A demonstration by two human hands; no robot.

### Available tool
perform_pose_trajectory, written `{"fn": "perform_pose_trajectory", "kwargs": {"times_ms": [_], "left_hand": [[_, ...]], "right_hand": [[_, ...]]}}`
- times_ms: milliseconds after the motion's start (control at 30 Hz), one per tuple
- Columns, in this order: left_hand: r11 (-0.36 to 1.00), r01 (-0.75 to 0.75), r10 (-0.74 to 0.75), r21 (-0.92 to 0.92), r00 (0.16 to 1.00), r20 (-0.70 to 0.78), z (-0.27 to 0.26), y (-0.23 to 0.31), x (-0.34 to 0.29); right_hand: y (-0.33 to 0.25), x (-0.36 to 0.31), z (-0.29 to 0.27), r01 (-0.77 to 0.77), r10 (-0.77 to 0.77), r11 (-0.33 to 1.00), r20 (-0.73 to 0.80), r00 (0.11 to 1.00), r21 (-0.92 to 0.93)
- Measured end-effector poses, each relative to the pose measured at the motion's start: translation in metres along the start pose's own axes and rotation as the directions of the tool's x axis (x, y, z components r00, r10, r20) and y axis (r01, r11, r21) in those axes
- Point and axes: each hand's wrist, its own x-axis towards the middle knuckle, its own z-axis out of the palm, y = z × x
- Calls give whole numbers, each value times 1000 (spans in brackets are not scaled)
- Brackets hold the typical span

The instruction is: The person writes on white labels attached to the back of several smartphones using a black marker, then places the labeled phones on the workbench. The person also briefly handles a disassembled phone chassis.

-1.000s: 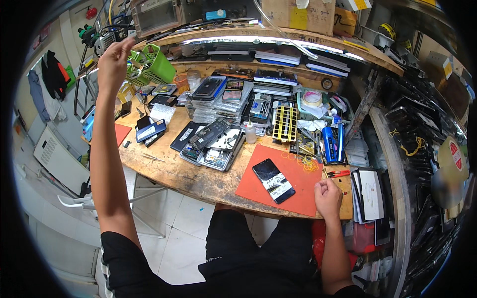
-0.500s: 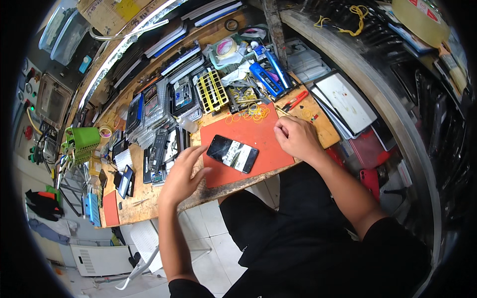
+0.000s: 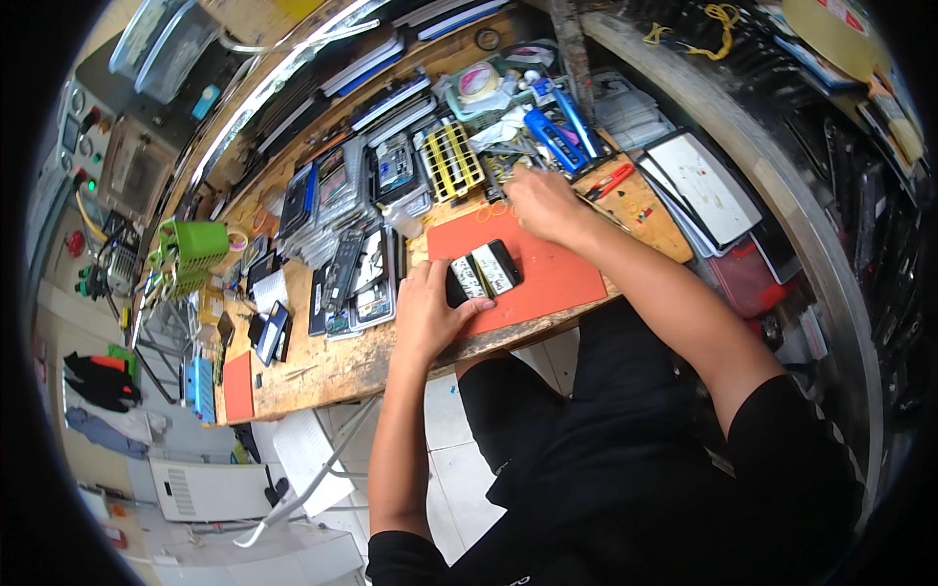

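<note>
Head view: left hand (image 3: 428, 311) holds phone (image 3: 491, 269), right hand (image 3: 549, 205) by rubber bands (image 3: 495, 211).
Left fingers clasp its left end; whether the right fingers hold anything, I cannot tell.

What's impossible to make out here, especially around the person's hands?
All in the head view:
- Phone: its lower left corner is covered by the left hand, so how firmly it is held is unclear.
- Right hand: its own back hides the fingertips, so whether they hold anything is unclear.
- Large tape roll: cut off by the top edge.
- Bits beside the red-handled tool: too small to identify.
</note>
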Motion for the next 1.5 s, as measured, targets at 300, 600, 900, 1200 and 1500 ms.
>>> {"fn": "perform_pose_trajectory", "kwargs": {"times_ms": [300, 600, 900, 1200, 1500], "left_hand": [[977, 4, 4, -212, 999, 37, -19, 17, 12], [988, -94, 77, -120, 987, -144, -6, 37, -2], [500, -6, -470, -866, 838, -278, -26, -10, -6], [774, 102, -33, -625, 992, 121, -21, -9, -8], [103, 210, -495, -972, 858, 133, 40, 64, -59]], "right_hand": [[-49, -52, -59, 43, -56, 762, 0, 998, 646], [-71, -62, -40, -160, 154, 529, 91, 984, 833], [-54, -72, -31, -394, 259, 591, 297, 919, 704], [-85, -73, -46, -513, -98, 95, 521, 848, 853], [-93, -95, -51, -453, 39, -174, 465, 884, 875]]}}
